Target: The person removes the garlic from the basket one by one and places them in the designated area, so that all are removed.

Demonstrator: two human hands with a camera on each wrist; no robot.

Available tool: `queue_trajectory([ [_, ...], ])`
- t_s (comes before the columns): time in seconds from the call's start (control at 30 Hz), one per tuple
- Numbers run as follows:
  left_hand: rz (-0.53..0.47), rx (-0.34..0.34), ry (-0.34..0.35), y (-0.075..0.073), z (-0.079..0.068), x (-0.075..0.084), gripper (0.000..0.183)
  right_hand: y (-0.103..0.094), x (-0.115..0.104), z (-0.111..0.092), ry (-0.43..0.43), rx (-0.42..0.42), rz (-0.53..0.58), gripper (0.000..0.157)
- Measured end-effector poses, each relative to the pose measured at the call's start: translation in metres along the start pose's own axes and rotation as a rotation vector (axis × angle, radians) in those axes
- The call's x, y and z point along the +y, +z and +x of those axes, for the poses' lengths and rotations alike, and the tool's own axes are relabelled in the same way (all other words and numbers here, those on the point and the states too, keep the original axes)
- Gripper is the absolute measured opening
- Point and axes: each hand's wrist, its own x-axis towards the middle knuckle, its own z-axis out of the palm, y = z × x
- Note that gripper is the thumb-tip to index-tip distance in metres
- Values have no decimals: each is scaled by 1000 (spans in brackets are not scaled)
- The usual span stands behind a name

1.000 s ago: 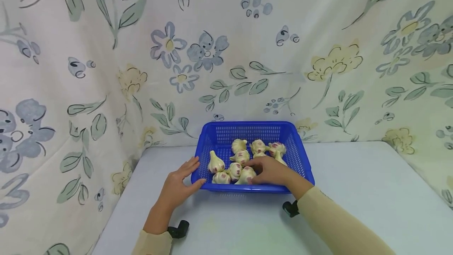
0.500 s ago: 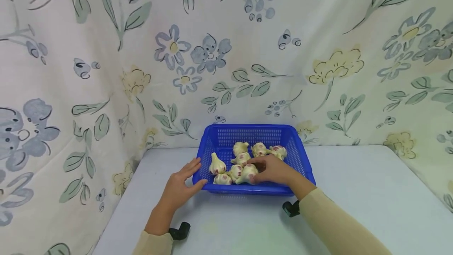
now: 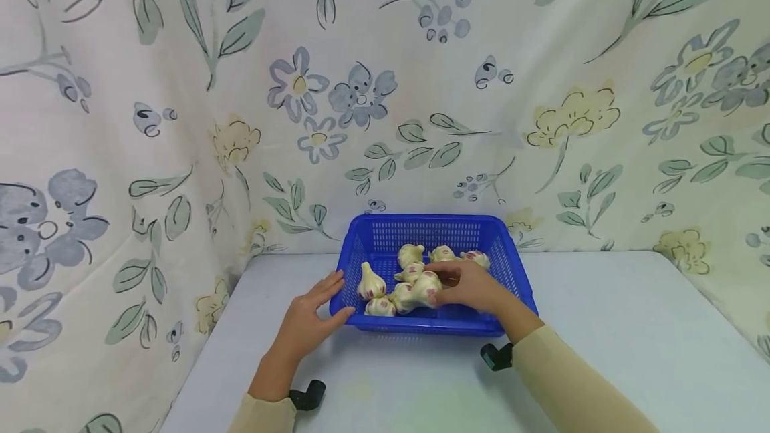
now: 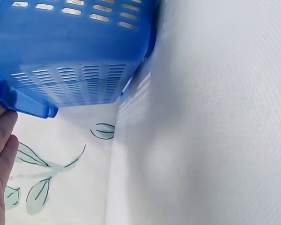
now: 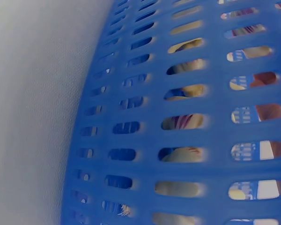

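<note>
Inside the blue plastic basket [image 3: 421, 328] lie several white garlic bulbs with purplish marks, among them an upright garlic bulb [image 3: 371, 284] on the left side. My right hand [image 3: 472, 288] reaches over the front rim and grips another garlic bulb [image 3: 426, 288] between thumb and fingers, just above its neighbours. At the basket's left front corner, my left hand [image 3: 309, 319] rests its extended fingers and thumb against the rim. The left wrist view shows those fingers [image 4: 2, 131] by the rim. In the right wrist view, the slotted basket wall [image 5: 215, 136] hides most of the right hand.
The basket stands on a white table [image 3: 601, 339], close to its back edge. Behind hangs a floral cloth [image 3: 421, 85], which also runs along the left side. A black device [image 3: 496, 356] sits at the right wrist, another black device [image 3: 308, 395] at the left.
The gripped garlic bulb has risen a little from the basket's front, with the right hand. The left hand stays at the rim. The whole view has shifted slightly downward.
</note>
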Motion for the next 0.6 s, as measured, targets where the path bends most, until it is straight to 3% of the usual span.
queue_trajectory([
  [0.23,17,-3,-6,1,0,0,63,-5,-2,-2,37,89,-17,61],
  [0.6,14,6,24,2,1,-4,61,-30,-5,-21,51,213,148,68],
])
